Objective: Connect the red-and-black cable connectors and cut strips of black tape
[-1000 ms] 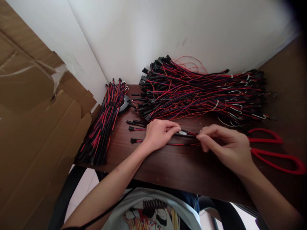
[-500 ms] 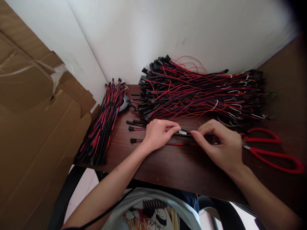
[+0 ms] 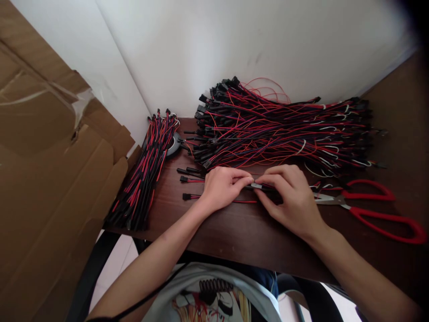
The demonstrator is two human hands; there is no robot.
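The left hand (image 3: pixel 223 187) pinches a wire harness (image 3: pixel 267 187) — the right hand (image 3: pixel 295 201) curls at its white label (image 3: pixel 257 185), grip unclear — left of red-handled scissors (image 3: pixel 341 201).

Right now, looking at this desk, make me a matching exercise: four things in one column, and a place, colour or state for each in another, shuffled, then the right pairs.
Things:
1. scissors
2. tape roll
3. left hand
4. larger wire pile

Descriptions:
A. pinched on a dark cable, next to a small pale strip
B. stretched out along the foot of the white wall
C. red at the handles
D. round, at the right edge of the smaller wire bundle

Pairs: 1-C, 2-D, 3-A, 4-B
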